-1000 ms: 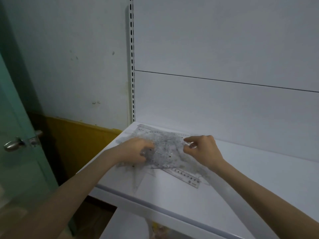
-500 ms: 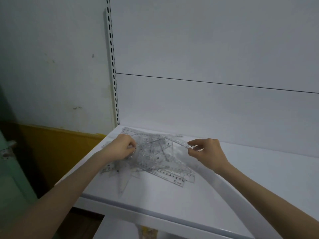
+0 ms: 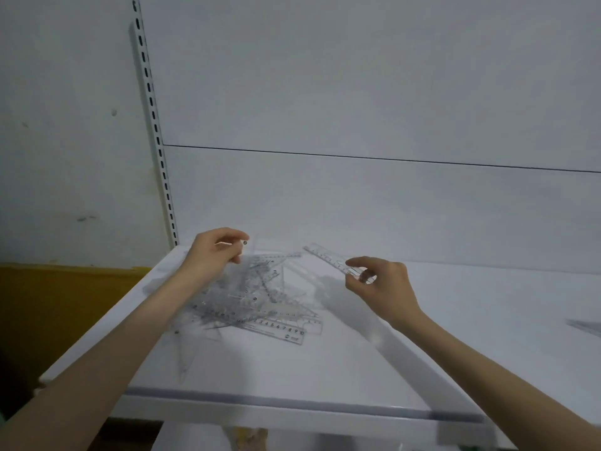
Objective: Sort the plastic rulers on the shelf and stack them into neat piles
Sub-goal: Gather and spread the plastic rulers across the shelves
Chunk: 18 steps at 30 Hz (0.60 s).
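Observation:
A jumbled heap of clear plastic rulers (image 3: 257,304) lies on the left part of the white shelf (image 3: 292,379). My left hand (image 3: 214,252) is raised just above the heap's far left side, fingers pinched on a clear ruler piece that is hard to make out. My right hand (image 3: 380,284) is to the right of the heap and pinches one end of a straight clear ruler (image 3: 328,257), which is lifted off the shelf and slants back toward the left.
A slotted metal upright (image 3: 156,131) runs up the wall at the shelf's left rear corner. White back panels (image 3: 357,206) close off the rear. Another clear ruler shape (image 3: 585,327) lies at the far right edge. The shelf's front lip is near my forearms.
My right hand has lifted a straight ruler clear of the heap and drawn it to the right. My left hand has risen off the heap, pinching a piece. The view has swung right.

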Each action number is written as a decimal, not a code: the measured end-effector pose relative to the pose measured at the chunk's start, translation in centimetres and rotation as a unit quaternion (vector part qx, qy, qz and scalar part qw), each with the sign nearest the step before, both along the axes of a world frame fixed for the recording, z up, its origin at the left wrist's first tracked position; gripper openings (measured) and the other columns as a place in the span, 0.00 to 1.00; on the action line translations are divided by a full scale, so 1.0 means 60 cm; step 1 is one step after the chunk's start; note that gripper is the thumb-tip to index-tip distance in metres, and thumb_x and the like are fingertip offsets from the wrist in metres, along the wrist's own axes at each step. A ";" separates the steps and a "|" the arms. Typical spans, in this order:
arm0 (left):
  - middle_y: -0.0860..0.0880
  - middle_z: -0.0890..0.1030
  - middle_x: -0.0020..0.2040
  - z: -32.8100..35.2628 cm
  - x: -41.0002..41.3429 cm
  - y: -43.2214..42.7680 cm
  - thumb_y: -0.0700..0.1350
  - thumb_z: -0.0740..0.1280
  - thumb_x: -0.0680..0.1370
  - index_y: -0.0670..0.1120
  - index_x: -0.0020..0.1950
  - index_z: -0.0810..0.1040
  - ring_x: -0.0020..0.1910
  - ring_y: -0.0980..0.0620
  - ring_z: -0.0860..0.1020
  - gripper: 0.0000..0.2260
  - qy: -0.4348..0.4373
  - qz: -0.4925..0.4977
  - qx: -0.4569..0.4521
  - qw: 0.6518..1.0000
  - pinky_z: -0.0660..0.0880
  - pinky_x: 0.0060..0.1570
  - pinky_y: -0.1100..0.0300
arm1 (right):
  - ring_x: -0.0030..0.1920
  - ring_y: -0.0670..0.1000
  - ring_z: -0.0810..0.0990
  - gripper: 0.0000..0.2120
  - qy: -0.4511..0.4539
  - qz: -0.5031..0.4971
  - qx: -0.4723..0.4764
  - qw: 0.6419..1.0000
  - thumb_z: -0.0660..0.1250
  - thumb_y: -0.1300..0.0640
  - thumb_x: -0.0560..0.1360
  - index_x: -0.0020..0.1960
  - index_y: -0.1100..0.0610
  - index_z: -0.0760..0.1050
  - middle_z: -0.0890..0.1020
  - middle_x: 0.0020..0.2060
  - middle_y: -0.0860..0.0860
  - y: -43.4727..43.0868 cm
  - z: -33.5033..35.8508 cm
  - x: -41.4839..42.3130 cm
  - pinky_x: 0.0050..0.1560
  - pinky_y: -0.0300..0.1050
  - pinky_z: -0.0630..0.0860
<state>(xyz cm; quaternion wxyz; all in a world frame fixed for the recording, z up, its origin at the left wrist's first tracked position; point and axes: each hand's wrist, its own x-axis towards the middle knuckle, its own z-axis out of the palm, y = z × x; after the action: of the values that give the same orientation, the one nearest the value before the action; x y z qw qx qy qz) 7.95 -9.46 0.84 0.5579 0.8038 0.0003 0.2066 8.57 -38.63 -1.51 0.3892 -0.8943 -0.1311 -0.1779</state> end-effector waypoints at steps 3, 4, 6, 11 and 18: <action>0.44 0.81 0.40 0.005 0.006 -0.083 0.32 0.62 0.78 0.43 0.46 0.78 0.35 0.53 0.80 0.09 0.018 -0.070 -0.048 0.996 0.77 0.35 0.66 | 0.40 0.47 0.79 0.12 0.005 -0.025 0.002 1.000 0.71 0.55 0.70 0.54 0.51 0.82 0.81 0.36 0.48 -0.053 -0.004 -0.022 0.45 0.44 0.76; 0.45 0.83 0.39 0.003 0.009 -0.114 0.32 0.61 0.78 0.43 0.46 0.78 0.35 0.54 0.80 0.09 0.024 -0.097 -0.062 0.993 0.77 0.36 0.65 | 0.41 0.47 0.78 0.13 0.006 -0.035 0.002 0.999 0.71 0.55 0.69 0.54 0.51 0.82 0.80 0.37 0.47 -0.076 -0.006 -0.031 0.46 0.44 0.76; 0.49 0.84 0.36 0.000 0.014 -0.176 0.33 0.61 0.79 0.43 0.49 0.77 0.34 0.55 0.80 0.07 0.037 -0.142 -0.070 0.987 0.77 0.38 0.61 | 0.45 0.47 0.77 0.17 0.012 -0.055 -0.007 0.998 0.72 0.56 0.68 0.57 0.51 0.79 0.79 0.41 0.45 -0.127 -0.009 -0.049 0.49 0.43 0.75; 0.45 0.81 0.38 -0.006 0.025 -0.339 0.33 0.60 0.78 0.46 0.48 0.79 0.33 0.52 0.74 0.11 0.062 -0.213 -0.022 0.975 0.75 0.32 0.58 | 0.39 0.44 0.76 0.24 0.033 -0.097 -0.042 0.994 0.70 0.62 0.69 0.64 0.53 0.74 0.79 0.49 0.48 -0.290 -0.009 -0.099 0.44 0.34 0.72; 0.48 0.75 0.36 -0.012 0.048 -0.559 0.37 0.78 0.64 0.46 0.47 0.79 0.31 0.53 0.70 0.15 0.098 -0.281 0.061 0.953 0.68 0.32 0.61 | 0.41 0.44 0.75 0.20 0.008 -0.186 -0.076 0.980 0.70 0.60 0.71 0.62 0.54 0.76 0.81 0.53 0.49 -0.537 -0.020 -0.138 0.43 0.27 0.66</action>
<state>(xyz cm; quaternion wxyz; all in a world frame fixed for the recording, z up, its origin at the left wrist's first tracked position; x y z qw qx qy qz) 10.85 -42.98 0.14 0.5402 0.8203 -0.1837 -0.0389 0.28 -70.86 -2.70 0.2816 -0.9311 0.0277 -0.2300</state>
